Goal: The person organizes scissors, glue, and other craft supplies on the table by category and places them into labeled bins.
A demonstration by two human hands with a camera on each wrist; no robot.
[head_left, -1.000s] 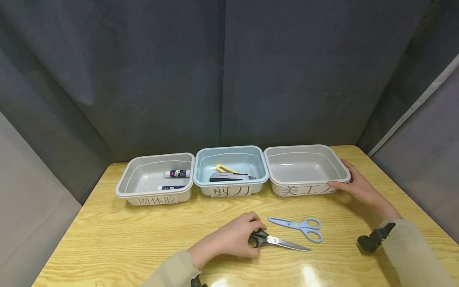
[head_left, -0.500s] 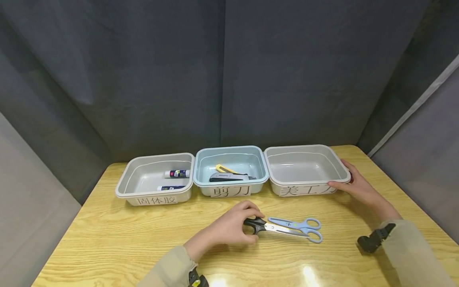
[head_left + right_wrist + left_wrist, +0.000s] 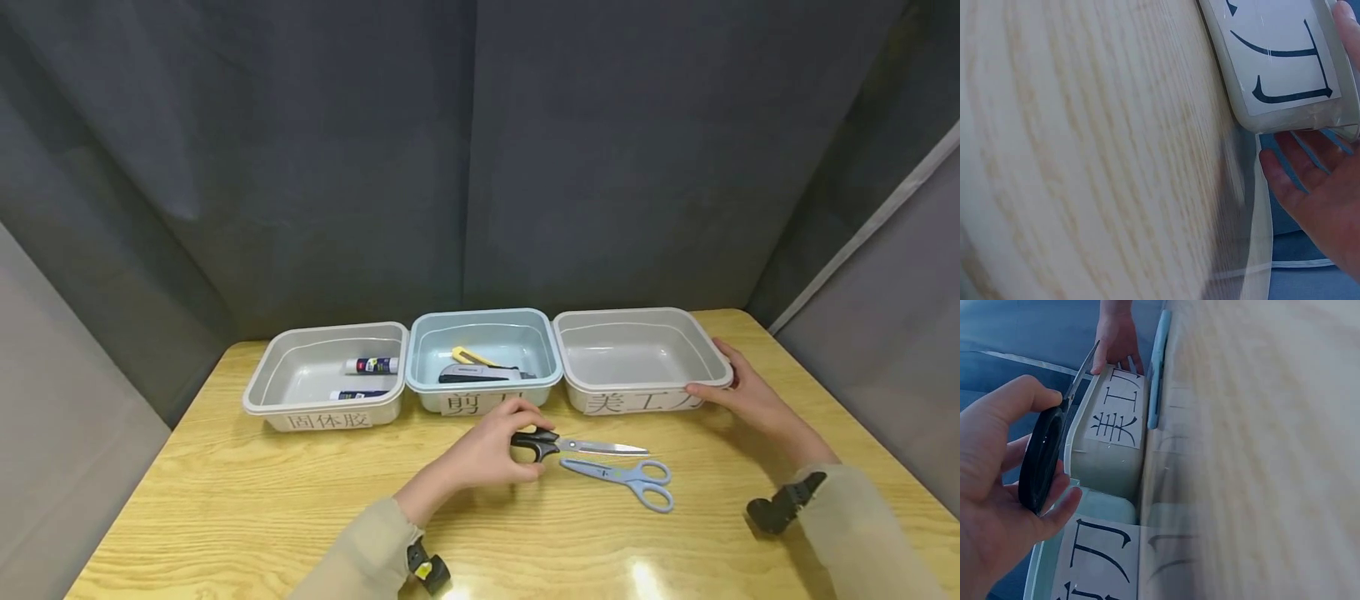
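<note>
My left hand (image 3: 487, 450) pinches the black handles of a pair of scissors (image 3: 570, 446), whose metal blades point right. In the left wrist view the black handle (image 3: 1040, 465) lies between thumb and fingers, raised off the table. Just below the blades in the head view, light-blue scissors (image 3: 618, 475) lie on the wood. At the right, my right hand (image 3: 757, 400) holds the corner of a grey bin (image 3: 637, 389), thumb at its front rim and fingers along its side. In the right wrist view those fingers (image 3: 1300, 165) reach past the bin's end.
A light-blue bin (image 3: 420, 387) in the middle holds a yellow utility knife (image 3: 467, 356) and a grey one (image 3: 480, 374). Left of it, another grey bin (image 3: 258, 408) holds two glue sticks (image 3: 372, 366). All bins carry front labels. A dark curtain (image 3: 360, 167) hangs behind the table.
My left hand has lifted the black-handled scissors and carried them away from me, past the light-blue scissors toward the bins. My right hand stays at the grey bin's corner.
</note>
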